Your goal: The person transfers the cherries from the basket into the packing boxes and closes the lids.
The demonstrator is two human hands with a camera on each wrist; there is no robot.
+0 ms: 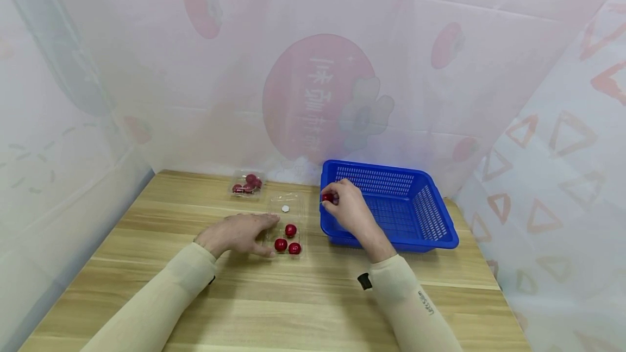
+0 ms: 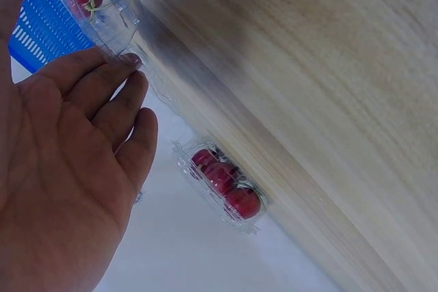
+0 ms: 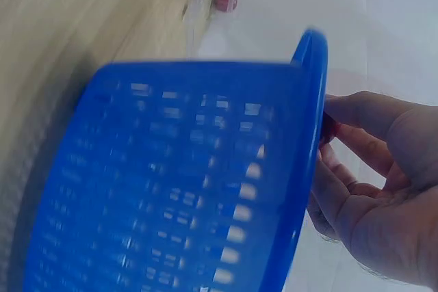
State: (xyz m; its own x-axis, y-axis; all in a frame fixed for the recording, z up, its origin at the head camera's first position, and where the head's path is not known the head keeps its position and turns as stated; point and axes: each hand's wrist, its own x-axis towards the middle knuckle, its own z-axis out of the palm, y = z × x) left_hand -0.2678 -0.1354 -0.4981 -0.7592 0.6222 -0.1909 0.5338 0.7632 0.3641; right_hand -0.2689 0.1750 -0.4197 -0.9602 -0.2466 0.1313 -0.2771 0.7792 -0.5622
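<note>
My right hand (image 1: 350, 208) pinches a small round red fruit (image 1: 327, 198) at the left rim of the blue plastic basket (image 1: 437, 240). In the right wrist view, the basket wall partly hides that fruit (image 3: 328, 128). My left hand (image 1: 239, 232) lies with relaxed, spread fingers along the left side of an opened clear plastic box (image 1: 274, 208). Several fingertips touch the box's edge. Inside its near part sit three red fruits, one of them a red fruit (image 1: 290, 230) behind the other two. A white round sticker (image 1: 286, 208) shows on the far part.
A second clear box (image 1: 233, 178) with several red fruits stands at the back of the wooden table (image 1: 274, 303), by the wall. The same fruits (image 2: 220, 177) appear in the left wrist view. A printed sheet (image 1: 235, 96) hangs behind the table.
</note>
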